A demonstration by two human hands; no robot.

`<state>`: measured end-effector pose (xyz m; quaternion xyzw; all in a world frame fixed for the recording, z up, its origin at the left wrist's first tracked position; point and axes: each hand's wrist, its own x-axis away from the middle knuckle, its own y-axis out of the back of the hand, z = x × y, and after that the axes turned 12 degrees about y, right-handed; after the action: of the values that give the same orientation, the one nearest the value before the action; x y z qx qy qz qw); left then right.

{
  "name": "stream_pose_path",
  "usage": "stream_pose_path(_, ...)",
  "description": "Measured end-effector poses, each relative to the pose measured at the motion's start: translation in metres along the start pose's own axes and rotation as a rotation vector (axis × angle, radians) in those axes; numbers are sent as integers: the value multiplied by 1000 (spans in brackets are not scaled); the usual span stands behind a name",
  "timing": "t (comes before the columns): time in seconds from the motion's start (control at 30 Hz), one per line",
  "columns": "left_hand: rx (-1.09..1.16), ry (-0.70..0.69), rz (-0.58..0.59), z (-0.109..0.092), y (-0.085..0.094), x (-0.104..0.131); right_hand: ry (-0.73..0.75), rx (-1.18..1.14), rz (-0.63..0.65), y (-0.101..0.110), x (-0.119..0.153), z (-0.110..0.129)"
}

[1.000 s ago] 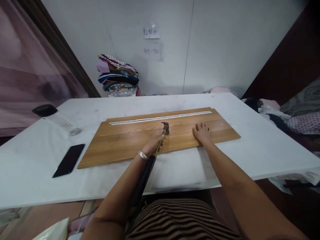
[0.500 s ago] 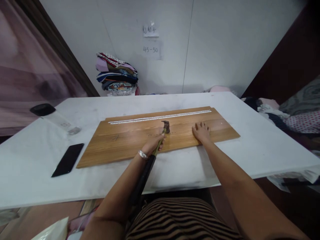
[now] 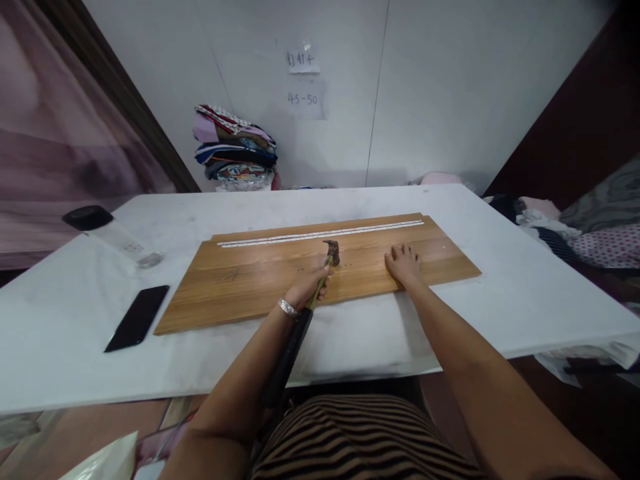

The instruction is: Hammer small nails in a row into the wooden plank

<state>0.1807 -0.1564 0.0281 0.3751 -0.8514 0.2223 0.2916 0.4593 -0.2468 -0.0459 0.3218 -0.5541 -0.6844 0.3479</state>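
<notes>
My left hand (image 3: pixel 306 287), a bracelet at its wrist, is closed around the shaft of a claw hammer (image 3: pixel 299 327) near its head. The dark metal head is at the middle of a wood-grain board (image 3: pixel 260 277), and the black grip slants back toward my body. I cannot tell whether the head touches the board. Small dark marks or nails, too small to make out, dot the surface on both sides of the head. Farther right, my right hand (image 3: pixel 404 265) rests on the board with its fingers apart, holding nothing. Two thin white strips (image 3: pixel 320 235) run along the board's far side.
The board lies on a white table (image 3: pixel 350 343). To its left are a black phone (image 3: pixel 137 319) and a clear container with a black lid (image 3: pixel 90 217). Folded clothes (image 3: pixel 235 147) are stacked behind the table by the wall, with more fabric (image 3: pixel 607 243) at the right.
</notes>
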Motion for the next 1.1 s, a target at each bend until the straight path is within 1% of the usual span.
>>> stream_pose_path(0.07, -1, 14, -10, 0, 0, 0, 0, -2, 2, 1, 0, 0)
stream_pose_path(0.17, 5, 31, 6, -1, 0, 1, 14, -8, -1, 2, 2, 1)
stream_pose_path(0.37, 1, 14, 4, -2, 1, 2, 4, -4, 6, 2, 2, 1)
stream_pose_path(0.57, -15, 22, 27, -1, 0, 2, 4, -4, 9, 0, 0, 0)
stream_pose_path(0.77, -5, 6, -3, -1, 0, 3, -7, -19, 9, 1, 1, 1)
stream_pose_path(0.93, 10, 9, 28, 0, 0, 2, -1, -3, 10, 5, 3, 3)
stream_pose_path(1.1, -4, 19, -9, -2, -2, 4, 5, -1, 11, 4, 2, 2)
